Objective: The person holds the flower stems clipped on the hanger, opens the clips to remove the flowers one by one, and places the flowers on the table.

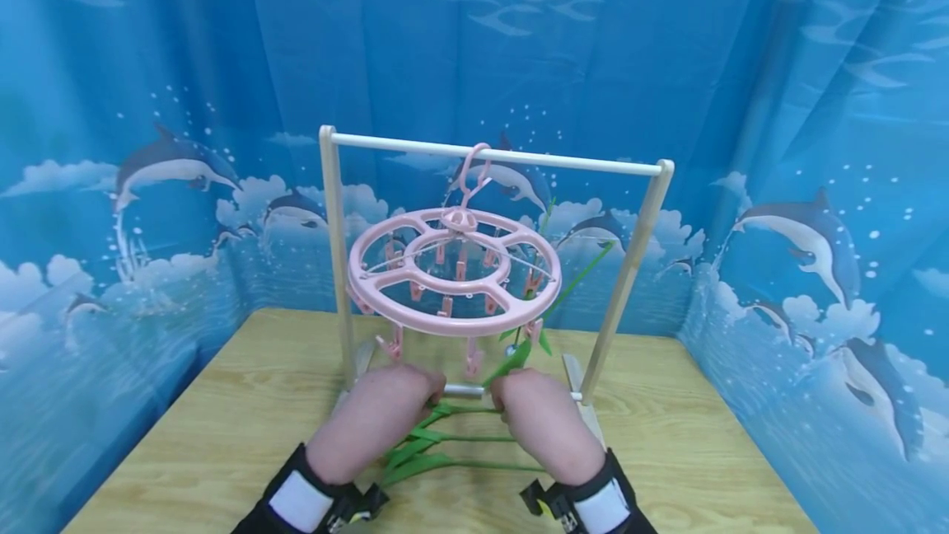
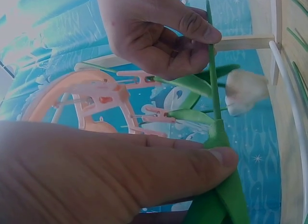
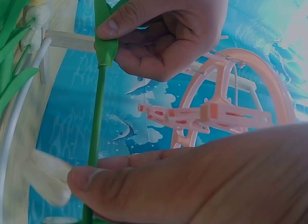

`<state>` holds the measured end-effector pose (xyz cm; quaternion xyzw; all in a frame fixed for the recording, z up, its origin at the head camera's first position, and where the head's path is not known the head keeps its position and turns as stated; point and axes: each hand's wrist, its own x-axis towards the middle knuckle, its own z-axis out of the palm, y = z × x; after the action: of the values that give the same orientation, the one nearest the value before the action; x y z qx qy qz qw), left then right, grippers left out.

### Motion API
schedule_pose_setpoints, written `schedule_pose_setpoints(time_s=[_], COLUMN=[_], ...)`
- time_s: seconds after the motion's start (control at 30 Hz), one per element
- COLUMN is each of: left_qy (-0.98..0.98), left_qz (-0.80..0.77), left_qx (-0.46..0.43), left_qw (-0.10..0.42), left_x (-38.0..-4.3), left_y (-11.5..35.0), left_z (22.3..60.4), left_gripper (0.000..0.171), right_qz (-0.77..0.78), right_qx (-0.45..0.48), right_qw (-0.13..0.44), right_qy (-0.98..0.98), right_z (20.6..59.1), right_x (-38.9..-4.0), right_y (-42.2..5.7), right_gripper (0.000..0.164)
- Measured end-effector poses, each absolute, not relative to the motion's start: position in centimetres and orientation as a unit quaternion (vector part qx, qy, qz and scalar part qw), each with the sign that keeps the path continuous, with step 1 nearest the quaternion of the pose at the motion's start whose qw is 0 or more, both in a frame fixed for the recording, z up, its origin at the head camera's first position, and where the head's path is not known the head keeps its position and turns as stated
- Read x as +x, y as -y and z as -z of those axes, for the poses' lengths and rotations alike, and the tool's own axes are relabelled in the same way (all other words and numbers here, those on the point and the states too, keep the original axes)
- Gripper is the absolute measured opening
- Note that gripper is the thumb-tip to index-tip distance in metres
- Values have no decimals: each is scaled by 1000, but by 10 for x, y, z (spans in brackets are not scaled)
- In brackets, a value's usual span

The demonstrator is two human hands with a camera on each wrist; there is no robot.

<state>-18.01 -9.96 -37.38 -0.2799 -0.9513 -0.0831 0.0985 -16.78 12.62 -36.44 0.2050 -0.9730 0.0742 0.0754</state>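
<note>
Both hands hold one green tulip stem (image 2: 215, 89) in front of a pink round clip hanger (image 1: 455, 325); its bloom is hidden. My left hand (image 1: 396, 398) pinches the stem where its leaves (image 2: 233, 197) wrap round it. Farther along the bare stem, my right hand (image 1: 530, 406) pinches it between thumb and fingers. The hanger hangs by its hook from a rack's top bar, with pink clothespins (image 1: 472, 357) dangling below. Some clothespins grip green stems or leaves (image 2: 192, 84). A white tulip bloom (image 2: 245, 91) hangs low behind the hands.
The wooden rack (image 1: 630, 270) stands on a wood-grain table (image 1: 689, 435), with a lower bar (image 1: 463, 391) behind the hands. Several green stems (image 1: 482, 438) with leaves lie on the table below. A blue dolphin-print curtain (image 1: 593, 64) surrounds the table.
</note>
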Motion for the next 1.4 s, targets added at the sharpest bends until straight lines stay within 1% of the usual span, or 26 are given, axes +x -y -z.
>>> schedule_pose_setpoints(time_s=[0.17,0.33,0.63,0.83,1.03,1.3,1.4], left_qy=[959,960,953,947,942,937,936], left_qz=[79,75,77,102,118,115,106], left_qx=[-263,-261,-282,-297,-309,-322,-326], left_qw=[72,65,72,59,62,76,83], left_x=[-182,-183,-187,-188,-188,-191,-192], left_y=[100,100,101,104,106,108,107], left_z=[373,372,376,386,391,398,398], left_gripper=[16,15,14,17,23,19,18], right_qz=[-71,-76,-82,-95,-105,-73,-71], right_qx=[215,216,212,212,211,223,229], right_qw=[71,58,51,44,38,44,48], right_qy=[971,972,972,972,971,971,970], right_z=[366,366,368,378,387,390,390], right_x=[-169,-170,-172,-172,-174,-177,-178], right_y=[-125,-125,-125,-127,-128,-125,-125], right_gripper=[24,24,15,20,24,27,25])
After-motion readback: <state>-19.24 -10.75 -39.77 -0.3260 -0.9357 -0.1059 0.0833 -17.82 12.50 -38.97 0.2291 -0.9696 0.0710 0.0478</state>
